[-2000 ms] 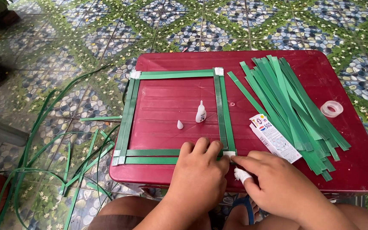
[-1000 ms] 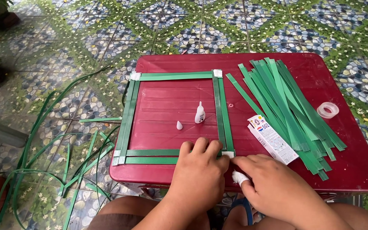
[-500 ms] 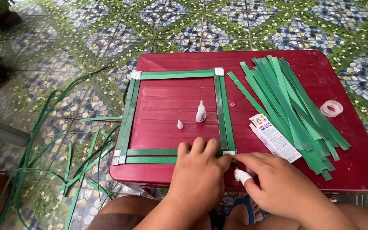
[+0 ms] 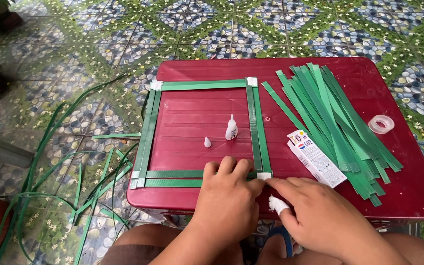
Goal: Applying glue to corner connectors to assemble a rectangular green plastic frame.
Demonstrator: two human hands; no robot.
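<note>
A square frame of green strips [image 4: 153,122] lies on the red plastic table [image 4: 418,191], its corners bound with white tape. My left hand [image 4: 229,194] lies flat on the frame's near edge, pressing it down close to the near right corner. My right hand [image 4: 315,216] touches that taped corner [image 4: 264,175] with its fingertips; one finger wears a white wrap. Inside the frame stand a small white glue bottle [image 4: 230,128] and its loose cap [image 4: 207,142].
A pile of several loose green strips [image 4: 339,122] lies to the right of the frame, with a white glue package [image 4: 316,158] beside it and a roll of clear tape [image 4: 381,124] further right. More green strips [image 4: 50,186] trail on the tiled floor at left.
Both hands stay at the frame's near right corner; the right hand's fingers shift slightly on the tape. The view wobbles a little.
</note>
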